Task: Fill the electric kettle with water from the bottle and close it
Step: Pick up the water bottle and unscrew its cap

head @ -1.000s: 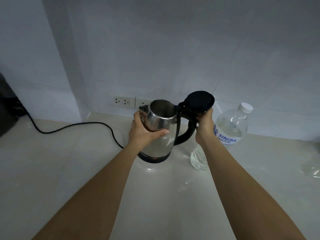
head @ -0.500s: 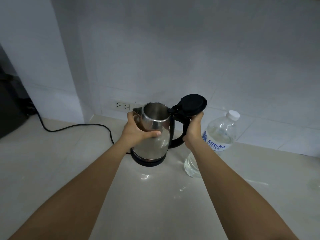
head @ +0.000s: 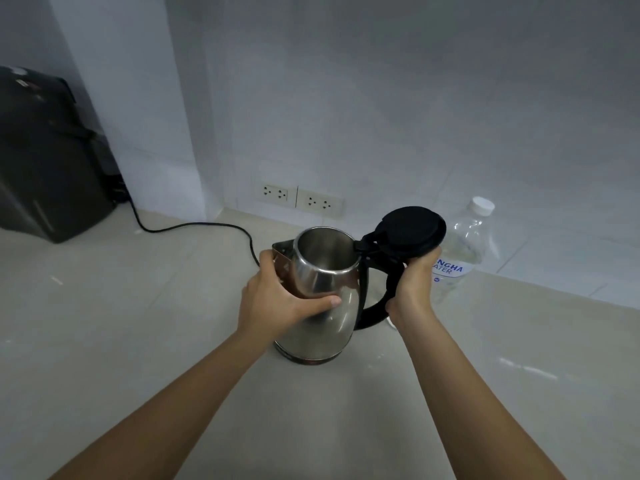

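Observation:
A steel electric kettle (head: 329, 323) stands on the pale counter (head: 138, 341) in the middle of the view. Its black lid (head: 412, 230) is flipped up and back, so the bare inside shows. My left hand (head: 277, 299) wraps the kettle's body from the spout side. My right hand (head: 414, 282) grips the black handle (head: 377, 310), fingers up near the lid hinge. A clear water bottle (head: 465, 244) with a white cap on stands just behind my right hand, partly hidden by it.
A black cord (head: 194, 226) runs from the kettle's back left to a dark appliance (head: 48, 161) at the far left. Two wall sockets (head: 298, 197) sit low on the tiled wall behind the kettle.
My view has swung left and down, bringing the dark appliance into sight. Both hands keep the same hold on the kettle, and the lid stays open.

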Demonstrator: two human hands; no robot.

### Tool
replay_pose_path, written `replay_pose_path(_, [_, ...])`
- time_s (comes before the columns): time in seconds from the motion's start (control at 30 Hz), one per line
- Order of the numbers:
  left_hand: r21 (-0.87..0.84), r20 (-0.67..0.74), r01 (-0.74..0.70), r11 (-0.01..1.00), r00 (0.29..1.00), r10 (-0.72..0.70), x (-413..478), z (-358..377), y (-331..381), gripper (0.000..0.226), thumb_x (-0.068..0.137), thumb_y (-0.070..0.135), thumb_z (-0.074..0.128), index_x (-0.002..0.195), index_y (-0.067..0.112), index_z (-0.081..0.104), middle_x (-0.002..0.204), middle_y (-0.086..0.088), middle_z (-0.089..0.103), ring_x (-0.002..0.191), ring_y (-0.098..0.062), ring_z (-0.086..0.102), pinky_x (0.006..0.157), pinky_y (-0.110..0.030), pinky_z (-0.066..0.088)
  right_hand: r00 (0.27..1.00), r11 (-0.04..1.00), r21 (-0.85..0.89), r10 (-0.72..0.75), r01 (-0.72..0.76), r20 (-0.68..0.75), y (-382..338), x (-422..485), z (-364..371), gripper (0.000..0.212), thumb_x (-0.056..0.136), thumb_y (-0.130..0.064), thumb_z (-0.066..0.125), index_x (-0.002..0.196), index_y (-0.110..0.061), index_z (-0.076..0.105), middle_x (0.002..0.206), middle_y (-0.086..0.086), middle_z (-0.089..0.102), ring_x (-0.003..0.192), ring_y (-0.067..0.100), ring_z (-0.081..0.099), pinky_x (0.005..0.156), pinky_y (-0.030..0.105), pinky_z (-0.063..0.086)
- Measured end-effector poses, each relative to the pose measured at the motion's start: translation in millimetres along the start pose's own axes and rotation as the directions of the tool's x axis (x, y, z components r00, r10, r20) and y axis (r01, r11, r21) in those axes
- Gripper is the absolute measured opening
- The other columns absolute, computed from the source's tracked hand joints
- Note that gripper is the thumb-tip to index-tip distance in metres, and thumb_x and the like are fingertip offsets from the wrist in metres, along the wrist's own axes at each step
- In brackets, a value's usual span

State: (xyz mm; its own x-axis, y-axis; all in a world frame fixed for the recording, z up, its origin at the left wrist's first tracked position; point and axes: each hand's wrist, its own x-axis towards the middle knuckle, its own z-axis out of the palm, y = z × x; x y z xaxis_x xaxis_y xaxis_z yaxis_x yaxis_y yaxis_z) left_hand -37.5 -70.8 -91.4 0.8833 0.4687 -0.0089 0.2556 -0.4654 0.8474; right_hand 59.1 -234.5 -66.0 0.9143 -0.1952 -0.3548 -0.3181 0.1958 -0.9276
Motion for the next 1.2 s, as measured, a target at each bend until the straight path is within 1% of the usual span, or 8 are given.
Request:
replay_pose_path(0.3, [0.005,-0.072,0.014,1.000,0.997,-0.014,-28,9,-26,0.105,0.028,0.074,0.078,0.113,0.029,0.036,0.105,0.006,0.061,0.103,-0.022,0.061,0.087,-0.040,0.053,0.999,0.998,-0.046,0.031,-0.029,0.029,29,-16,-10,0.046,0.092,-0.068,0.019,0.080,-0.041,0.055,0.115,-0.003,0.058,0.109,0.021,0.047,0.114,0.047,0.031])
replay_pose_path(0.47, [-0.031,-0.088,-0.003,1.000,0.996,0.000,-34,15,-32,0.111,0.026,0.077,0.077,0.118,0.029,0.036,0.105,0.011,0.058,0.100,-0.019,0.062,0.086,-0.039,0.054,1.000,0.998,-0.062,-0.002,0.002,0.008,31,-15,-11,0.049,0.099,-0.058,0.020,0.078,-0.033,0.056,0.087,-0.003,0.056,0.076,0.013,0.046,0.082,0.034,0.038])
replay_pose_path(0.6, [-0.025,-0.113,-0.017,1.000,0.993,0.014,-38,20,-34,0.111,0.030,0.074,0.079,0.123,0.031,0.035,0.109,0.013,0.058,0.099,-0.014,0.061,0.086,-0.035,0.052,1.000,0.999,-0.048,0.006,-0.005,0.007,32,-17,-12,0.051,0.098,-0.059,0.021,0.077,-0.030,0.057,0.075,-0.003,0.050,0.069,0.014,0.041,0.077,0.032,0.035])
replay_pose_path(0.77, [-0.071,-0.112,-0.026,0.997,0.994,0.018,-39,21,-39,0.118,0.031,0.073,0.078,0.131,0.034,0.030,0.115,0.014,0.057,0.108,-0.015,0.061,0.092,-0.035,0.051,1.000,0.999,-0.037,0.011,-0.010,0.027,31,-20,-14,0.047,0.098,-0.060,0.022,0.082,-0.035,0.058,0.100,-0.003,0.060,0.098,0.019,0.050,0.098,0.037,0.039])
replay_pose_path(0.87, [-0.195,-0.176,-0.051,0.979,0.984,0.016,-37,21,-39,0.124,0.044,0.070,0.072,0.147,0.033,0.015,0.149,0.005,0.039,0.136,-0.019,0.041,0.112,-0.041,0.033,0.995,1.000,0.031,-0.003,0.000,0.104,30,-20,-21,0.048,0.098,-0.058,0.024,0.093,-0.032,0.064,0.107,-0.001,0.063,0.105,0.016,0.056,0.109,0.039,0.037])
replay_pose_path(0.97, [-0.276,-0.334,-0.221,0.936,0.935,0.122,-23,12,-13,0.102,0.069,0.066,0.052,0.151,0.017,0.015,0.151,0.008,0.025,0.144,-0.017,0.024,0.117,-0.054,0.018,0.996,0.998,0.065,-0.021,0.015,0.088,23,-19,-37,0.050,0.100,-0.057,0.026,0.108,-0.026,0.064,0.103,-0.003,0.063,0.111,0.015,0.053,0.108,0.045,0.034])
replay_pose_path(1.07, [-0.269,-0.382,-0.417,0.868,0.874,0.301,-6,-3,34,0.078,0.081,0.055,0.043,0.144,0.011,0.033,0.146,0.006,0.035,0.139,-0.017,0.034,0.116,-0.043,0.025,0.989,0.993,-0.008,-0.117,0.117,-0.085,16,-16,-57,0.032,0.102,-0.037,0.041,0.089,-0.020,0.065,0.106,0.006,0.066,0.118,0.029,0.059,0.097,0.046,0.044])
replay_pose_path(1.2, [-0.135,-0.093,-0.587,0.798,0.809,0.580,14,3,108,0.059,0.085,0.055,0.045,0.129,0.016,0.053,0.132,0.002,0.057,0.124,-0.011,0.050,0.102,-0.024,0.037,0.921,0.960,-0.148,-0.271,0.238,-0.280,21,1,-84,0.006,0.089,-0.014,0.064,0.087,-0.020,0.061,0.107,0.010,0.066,0.112,0.037,0.063,0.092,0.049,0.054])
